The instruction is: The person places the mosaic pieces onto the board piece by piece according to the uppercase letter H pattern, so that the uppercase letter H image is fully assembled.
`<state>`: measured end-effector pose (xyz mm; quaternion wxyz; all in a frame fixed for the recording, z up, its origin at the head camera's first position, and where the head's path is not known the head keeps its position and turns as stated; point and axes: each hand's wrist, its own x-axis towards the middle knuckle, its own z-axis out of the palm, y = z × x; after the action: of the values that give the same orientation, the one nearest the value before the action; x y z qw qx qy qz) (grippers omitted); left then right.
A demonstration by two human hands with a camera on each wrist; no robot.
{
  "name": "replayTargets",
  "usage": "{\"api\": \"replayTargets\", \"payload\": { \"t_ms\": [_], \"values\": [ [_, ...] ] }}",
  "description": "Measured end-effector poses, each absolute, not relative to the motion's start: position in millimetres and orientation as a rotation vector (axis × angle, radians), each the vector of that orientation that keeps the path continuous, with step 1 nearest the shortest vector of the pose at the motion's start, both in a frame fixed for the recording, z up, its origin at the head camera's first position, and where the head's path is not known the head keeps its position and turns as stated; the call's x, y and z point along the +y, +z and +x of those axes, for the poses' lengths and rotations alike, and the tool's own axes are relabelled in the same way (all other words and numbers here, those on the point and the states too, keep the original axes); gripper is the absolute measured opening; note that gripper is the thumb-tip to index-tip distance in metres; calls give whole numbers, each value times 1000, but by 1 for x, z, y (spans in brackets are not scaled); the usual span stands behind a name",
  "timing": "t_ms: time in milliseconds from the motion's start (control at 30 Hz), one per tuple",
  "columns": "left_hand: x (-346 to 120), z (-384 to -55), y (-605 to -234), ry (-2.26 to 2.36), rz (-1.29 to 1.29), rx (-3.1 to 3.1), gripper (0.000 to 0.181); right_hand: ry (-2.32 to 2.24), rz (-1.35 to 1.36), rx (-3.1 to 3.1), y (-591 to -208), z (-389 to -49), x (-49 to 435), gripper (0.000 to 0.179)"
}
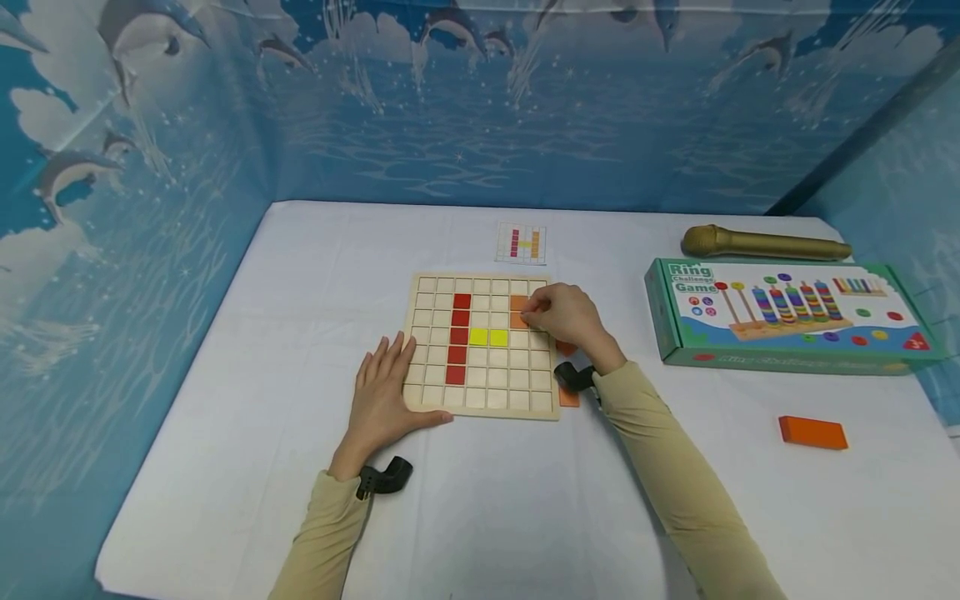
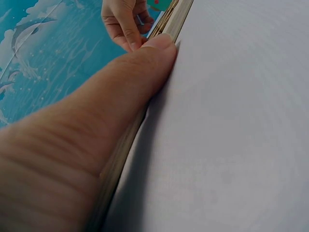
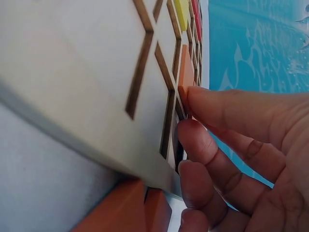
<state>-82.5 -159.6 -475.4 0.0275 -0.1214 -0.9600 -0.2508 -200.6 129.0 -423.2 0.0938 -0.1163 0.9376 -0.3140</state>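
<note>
A wooden grid board [image 1: 495, 402] lies on the table. Down one column runs a line of red tiles [image 1: 458, 337], with two yellow tiles [image 1: 488, 337] beside it. Toward the board's right side sit orange tiles [image 1: 517, 303]. My right hand [image 1: 564, 312] pinches the nearer orange tile [image 3: 185, 70] at its edge, thumb on it and other fingers curled beside it. At the lower left corner my left hand [image 1: 384, 392] rests with fingers spread along the left edge; its thumb [image 2: 145, 58] lies along the near edge.
More orange tiles [image 1: 569, 398] lie against the board's right edge, partly under the right wrist. Behind the board is a pattern card [image 1: 521, 243]. To the right are a game box [image 1: 787, 317], a gold microphone [image 1: 765, 243] and an orange block [image 1: 813, 432].
</note>
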Motion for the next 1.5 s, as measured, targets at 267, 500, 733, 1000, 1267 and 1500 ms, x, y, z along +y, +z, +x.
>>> {"api": "replayTargets", "payload": {
  "t_ms": [267,500,733,1000,1267,1500],
  "values": [
    [-159,-82,-475,-790,-378,-2958,121,-929,-374,2760,-425,-200,135,17],
    [-160,-82,-474,-779,-379,-2959,120,-996,-434,2708,-424,-197,140,21],
    [-160,-82,-475,-773,-379,-2953,120,-1158,-474,2714,-426,-195,146,21],
    [-160,-82,-476,-768,-377,-2956,119,-1316,-354,2837,-427,-193,156,16],
    [-160,-82,-476,-765,-369,-2974,120,-1242,-243,2892,-427,-192,170,22],
    [-160,-82,-476,-766,-363,-2981,120,-1111,-175,2814,-427,-192,181,24]
  ]
}}
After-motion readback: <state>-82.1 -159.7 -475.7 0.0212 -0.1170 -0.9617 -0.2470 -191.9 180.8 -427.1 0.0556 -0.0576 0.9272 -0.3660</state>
